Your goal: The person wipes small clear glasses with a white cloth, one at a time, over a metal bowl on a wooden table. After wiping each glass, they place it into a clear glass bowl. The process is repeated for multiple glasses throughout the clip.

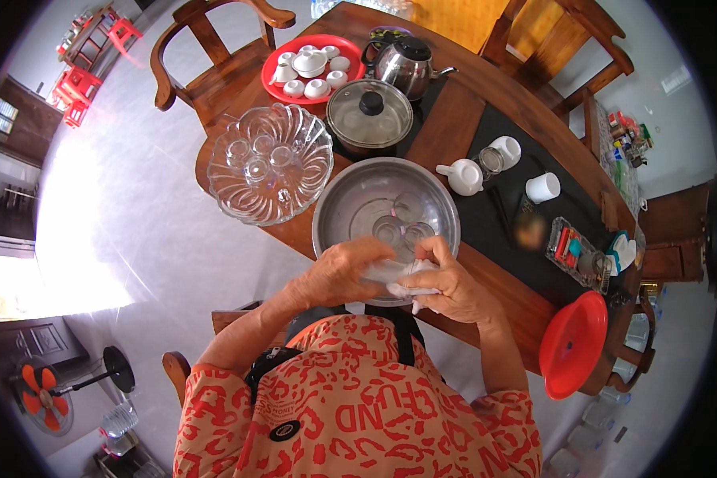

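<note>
Over the near rim of a metal basin [323, 199], my left hand [338, 271] is closed round a clear drinking glass [382, 271], slightly blurred. My right hand [458, 288] grips a crumpled white cloth [416, 288] pressed against the glass's right end. Whether the cloth reaches inside the glass, I cannot tell. Several clear glasses [387, 229] stand in the basin below my hands. To the left, a large scalloped glass bowl [311, 171] holds several more small glasses [256, 169].
Behind the basin are a lidded pot [358, 123], a steel kettle [402, 70] and a red tray [271, 82] of white teaware. White teapot [464, 177], white cup [542, 187] and glass tray [577, 269] lie right. A red basin [570, 350] rests at the table's right edge.
</note>
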